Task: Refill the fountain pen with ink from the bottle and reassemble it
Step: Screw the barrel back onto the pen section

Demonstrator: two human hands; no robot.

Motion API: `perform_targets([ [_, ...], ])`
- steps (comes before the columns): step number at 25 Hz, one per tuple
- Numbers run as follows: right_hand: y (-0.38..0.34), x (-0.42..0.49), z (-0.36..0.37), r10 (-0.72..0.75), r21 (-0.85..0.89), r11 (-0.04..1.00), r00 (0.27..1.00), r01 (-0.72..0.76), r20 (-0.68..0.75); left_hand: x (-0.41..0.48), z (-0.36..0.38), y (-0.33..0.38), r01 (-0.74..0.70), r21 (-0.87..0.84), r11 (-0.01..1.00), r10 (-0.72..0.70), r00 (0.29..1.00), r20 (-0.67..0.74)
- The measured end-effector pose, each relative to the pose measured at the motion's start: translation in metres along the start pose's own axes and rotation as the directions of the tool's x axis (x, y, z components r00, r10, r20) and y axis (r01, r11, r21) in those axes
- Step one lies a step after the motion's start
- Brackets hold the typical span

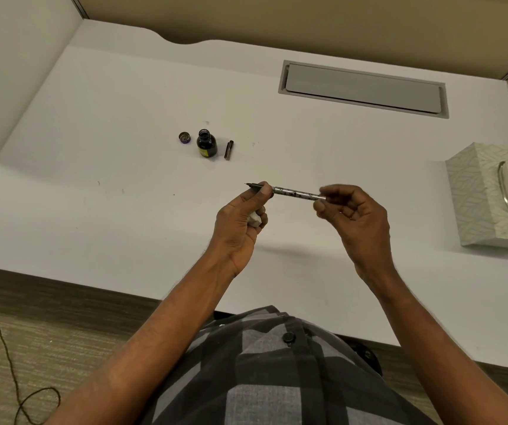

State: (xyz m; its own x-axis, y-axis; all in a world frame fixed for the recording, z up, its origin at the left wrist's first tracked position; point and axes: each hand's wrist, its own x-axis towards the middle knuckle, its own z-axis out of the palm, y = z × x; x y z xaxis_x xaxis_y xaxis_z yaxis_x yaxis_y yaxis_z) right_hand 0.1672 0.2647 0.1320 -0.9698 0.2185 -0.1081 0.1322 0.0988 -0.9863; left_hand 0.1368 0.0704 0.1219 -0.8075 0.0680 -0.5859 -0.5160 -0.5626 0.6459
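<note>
I hold the fountain pen point(295, 192) level above the white desk point(124, 167), its nib pointing left. My left hand point(240, 219) pinches the grip section near the nib, with a small wad of white tissue point(254, 219) tucked in its palm. My right hand point(354, 216) pinches the far end of the silver patterned barrel. Further back on the desk stands the open dark ink bottle point(206, 144) with a yellow label. Its purple cap point(184, 137) lies upside down to the left. The dark pen cap point(228, 150) lies to the bottle's right.
A tissue box point(476, 191) stands at the desk's right edge. A grey cable hatch point(363, 88) is set into the desk at the back right. Partition walls close off the back and left. A thin cable point(10, 363) trails on the carpet at lower left.
</note>
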Motion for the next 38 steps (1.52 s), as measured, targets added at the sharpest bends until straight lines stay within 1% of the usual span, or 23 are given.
perform_targets([
  [4, 0.0, -0.001, 0.002, 0.016, 0.014, 1.0, 1.0, -0.016, -0.001, -0.001, 0.002, -0.001, 0.004, 0.006, 1.0, -0.004, 1.0, 0.007],
  [7, 0.0, -0.002, 0.001, -0.009, -0.014, 1.0, 1.0, 0.009, 0.019, -0.001, 0.002, 0.0, 0.009, -0.002, 1.0, -0.009, 1.0, 0.007],
  [8, 0.0, -0.002, 0.001, 0.004, -0.014, 1.0, 1.0, -0.003, 0.021, -0.001, 0.002, 0.0, 0.009, -0.003, 1.0, -0.009, 1.0, 0.006],
  [11, -0.002, -0.003, 0.002, 0.031, 0.038, 0.999, 0.999, -0.033, 0.043, -0.002, 0.002, -0.001, 0.017, 0.002, 1.0, -0.017, 1.0, 0.005],
  [13, 0.0, -0.004, 0.002, -0.003, 0.004, 1.0, 0.998, 0.003, 0.055, -0.002, 0.002, -0.001, 0.02, 0.004, 1.0, -0.02, 1.0, -0.002],
  [17, 0.0, -0.004, 0.004, 0.017, 0.008, 1.0, 0.999, -0.017, 0.038, -0.002, 0.002, -0.003, 0.021, 0.013, 1.0, -0.021, 1.0, 0.004],
  [20, -0.001, -0.003, 0.003, -0.025, -0.042, 0.999, 0.998, 0.028, 0.052, -0.001, 0.0, -0.003, 0.024, 0.019, 1.0, -0.024, 1.0, -0.001],
  [23, 0.0, -0.003, 0.003, -0.044, -0.063, 0.997, 0.999, 0.045, 0.03, -0.002, 0.001, -0.004, 0.008, 0.017, 1.0, -0.008, 1.0, 0.008],
  [25, 0.001, -0.002, 0.004, -0.065, -0.068, 0.995, 0.998, 0.067, 0.024, 0.0, 0.002, -0.004, -0.009, -0.002, 1.0, 0.009, 1.0, -0.015],
  [28, 0.002, -0.005, 0.006, -0.09, -0.098, 0.991, 0.994, 0.095, 0.055, 0.004, 0.004, -0.005, -0.031, -0.048, 0.998, 0.029, 0.999, -0.045],
  [30, 0.004, -0.005, 0.005, -0.055, -0.147, 0.987, 0.997, 0.064, 0.059, 0.006, 0.004, -0.008, -0.051, -0.023, 0.998, 0.051, 0.998, -0.023],
  [31, 0.006, -0.003, 0.004, -0.004, -0.16, 0.987, 0.999, 0.012, 0.05, 0.005, 0.004, -0.01, -0.073, 0.01, 0.997, 0.073, 0.997, -0.009],
  [33, 0.008, 0.0, 0.004, 0.127, -0.132, 0.984, 0.991, -0.12, 0.048, 0.005, 0.005, -0.013, -0.121, 0.058, 0.991, 0.121, 0.993, 0.001],
  [34, 0.008, 0.0, 0.004, 0.156, -0.12, 0.982, 0.986, -0.148, 0.06, 0.005, 0.006, -0.014, -0.136, 0.071, 0.988, 0.136, 0.991, -0.003],
  [35, 0.009, 0.0, 0.005, 0.146, -0.12, 0.983, 0.986, -0.136, 0.079, 0.006, 0.006, -0.015, -0.145, 0.078, 0.986, 0.146, 0.989, -0.009],
  [36, 0.009, -0.002, 0.005, 0.108, -0.139, 0.986, 0.989, -0.094, 0.097, 0.008, 0.006, -0.015, -0.152, 0.086, 0.985, 0.154, 0.988, -0.017],
  [38, 0.011, -0.004, 0.006, -0.02, -0.254, 0.966, 0.99, 0.055, 0.139, 0.01, 0.005, -0.015, -0.163, 0.11, 0.98, 0.168, 0.985, -0.033],
])
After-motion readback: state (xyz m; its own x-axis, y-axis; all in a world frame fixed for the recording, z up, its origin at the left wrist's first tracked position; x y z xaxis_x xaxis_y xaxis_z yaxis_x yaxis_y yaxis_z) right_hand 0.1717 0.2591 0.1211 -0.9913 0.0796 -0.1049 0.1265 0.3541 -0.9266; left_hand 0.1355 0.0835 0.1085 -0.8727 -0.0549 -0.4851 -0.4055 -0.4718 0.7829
